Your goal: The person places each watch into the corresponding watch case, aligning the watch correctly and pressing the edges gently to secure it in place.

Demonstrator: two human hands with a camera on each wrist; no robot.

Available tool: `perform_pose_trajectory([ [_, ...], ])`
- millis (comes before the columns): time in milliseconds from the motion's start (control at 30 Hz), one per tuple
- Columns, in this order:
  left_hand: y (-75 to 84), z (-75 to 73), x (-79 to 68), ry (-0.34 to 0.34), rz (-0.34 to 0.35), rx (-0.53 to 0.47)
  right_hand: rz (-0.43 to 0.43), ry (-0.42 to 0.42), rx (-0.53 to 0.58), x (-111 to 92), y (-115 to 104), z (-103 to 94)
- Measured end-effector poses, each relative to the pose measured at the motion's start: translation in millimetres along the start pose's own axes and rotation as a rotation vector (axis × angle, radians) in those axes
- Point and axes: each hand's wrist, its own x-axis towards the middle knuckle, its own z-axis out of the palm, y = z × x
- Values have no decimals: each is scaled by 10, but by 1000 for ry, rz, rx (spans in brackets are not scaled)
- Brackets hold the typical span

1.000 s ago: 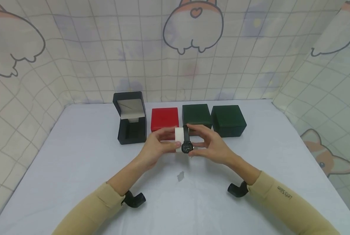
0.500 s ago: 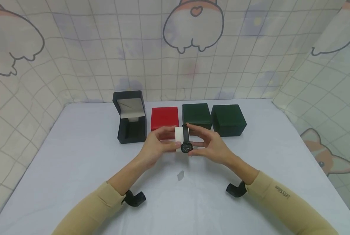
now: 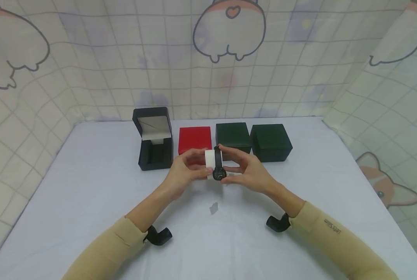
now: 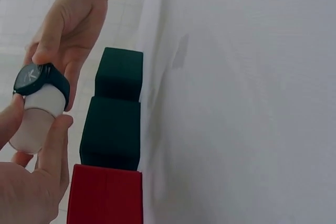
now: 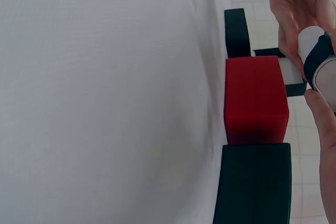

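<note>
A black wristwatch (image 3: 219,174) with a dark strap wraps around a white cylindrical watch pillow (image 3: 210,160), held up in front of the boxes. My left hand (image 3: 184,170) grips the pillow's left end between thumb and fingers. From the other side, my right hand (image 3: 250,171) pinches the watch, thumb by the dial and forefinger at the strap's top. In the left wrist view the round dial (image 4: 29,78) faces up-left and bare pillow shows between the strap and my left fingers. The right wrist view shows the strap (image 5: 318,59) looped around the pillow.
Behind the hands stand an open black watch box (image 3: 155,153) with a pale lid lining, a closed red box (image 3: 195,138) and two closed green boxes (image 3: 233,134), in one row. A grey patch (image 3: 213,208) marks the white tablecloth (image 3: 89,186) in front.
Both hands have shifted slightly left together with the watch and pillow. The head view has also moved a little. The grips look the same.
</note>
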Motion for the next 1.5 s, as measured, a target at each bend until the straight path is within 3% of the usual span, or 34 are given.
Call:
perform_pose_trajectory([
  [367, -47, 3, -39, 9, 21, -4, 55, 33, -126, -20, -55, 29],
  [867, 29, 43, 8, 41, 35, 39, 49, 32, -70, 13, -91, -12],
  [1267, 17, 7, 18, -23, -8, -3, 120, 27, -64, 19, -74, -12],
  [1500, 20, -8, 15, -30, -37, -81, 50, 9, -99, 26, -105, -9],
])
